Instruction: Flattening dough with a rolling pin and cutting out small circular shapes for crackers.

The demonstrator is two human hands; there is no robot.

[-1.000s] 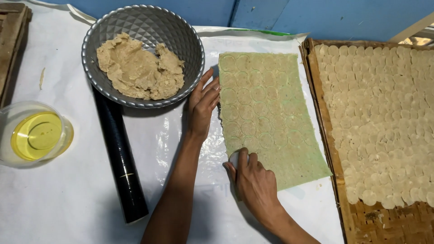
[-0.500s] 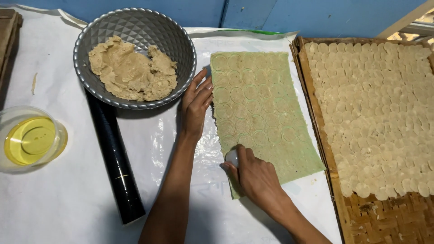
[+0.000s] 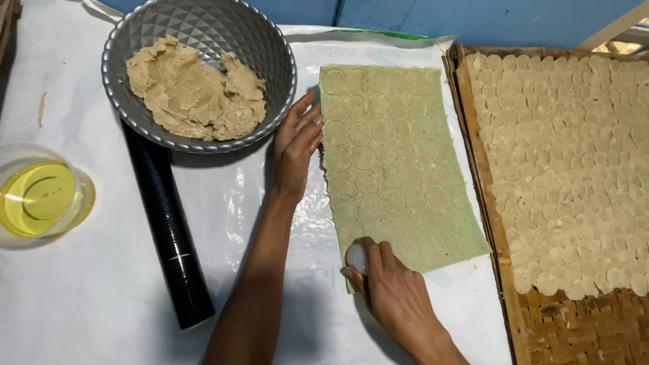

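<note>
A thin rolled dough sheet (image 3: 395,162), greenish and marked with many pressed circles, lies on clear plastic in the middle. My left hand (image 3: 295,145) rests flat and open along the sheet's left edge, fingers pointing up. My right hand (image 3: 392,294) grips a small white round cutter (image 3: 356,257) and presses it onto the sheet's near-left corner.
A grey bowl (image 3: 270,40) of beige dough stands at the top left. A black rolling pin (image 3: 169,230) lies beside my left forearm. A clear cup of yellow oil (image 3: 40,196) sits at the left edge. A woven tray (image 3: 574,331) on the right holds several rows of cut dough rounds (image 3: 568,162).
The view has shifted a little. My right hand with the cutter stays at the sheet's near-left corner. My left hand keeps its place on the left edge.
</note>
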